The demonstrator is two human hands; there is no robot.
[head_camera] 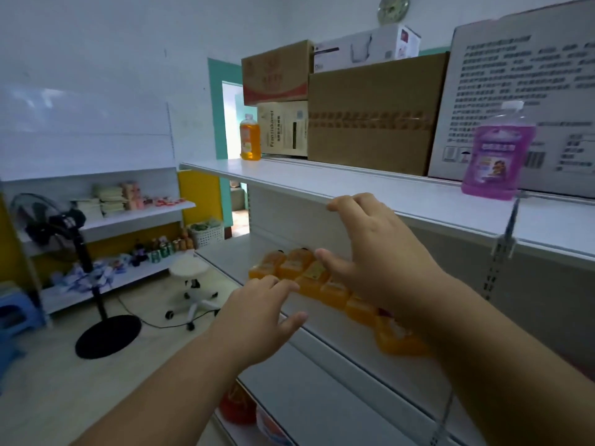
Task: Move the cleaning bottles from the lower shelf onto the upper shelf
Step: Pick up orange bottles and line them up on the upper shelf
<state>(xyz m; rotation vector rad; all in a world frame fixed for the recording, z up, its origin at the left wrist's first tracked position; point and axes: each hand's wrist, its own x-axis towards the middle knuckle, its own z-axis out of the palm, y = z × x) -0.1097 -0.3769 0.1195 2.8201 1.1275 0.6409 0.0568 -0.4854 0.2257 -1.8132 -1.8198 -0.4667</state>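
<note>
A row of several orange cleaning bottles (335, 292) stands on the lower shelf (341, 346). On the white upper shelf (370, 191) stand one orange bottle (250, 137) at the far left end and one purple bottle (497, 152) at the right. My left hand (257, 317) hovers with loosely spread fingers in front of the orange row and holds nothing. My right hand (370, 249) is spread in the air between the two shelves, its fingertips near the upper shelf's front edge, also without anything in it. My right forearm hides part of the row.
Cardboard boxes (370, 117) line the back of the upper shelf. Red items (238, 407) lie on a lower level. To the left are a standing fan (80, 252), a white wheeled stool (191, 284), a blue stool (16, 313) and another stocked shelf unit (112, 217).
</note>
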